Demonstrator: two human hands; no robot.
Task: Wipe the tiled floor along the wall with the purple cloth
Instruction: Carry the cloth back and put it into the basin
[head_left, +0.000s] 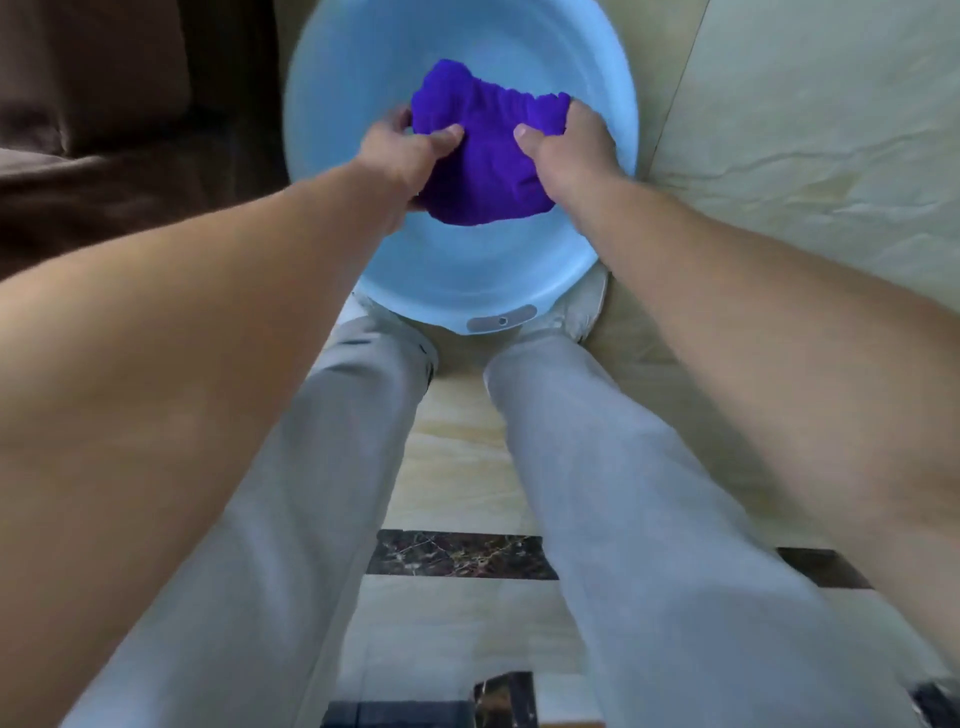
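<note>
The purple cloth (485, 150) is bunched up inside a light blue round basin (457, 291) that stands on the tiled floor just in front of my feet. My left hand (410, 148) grips the cloth's left side, thumb on top. My right hand (569, 143) grips its right side the same way. Both hands are inside the basin. The lower edge of the cloth hangs between them, and part of it is hidden under my fingers.
Beige marble-look floor tiles (810, 130) spread to the right, with a dark inlaid band (460, 555) between my grey-trousered legs (613, 467). A dark brown upholstered piece of furniture (98, 119) stands close at the left of the basin.
</note>
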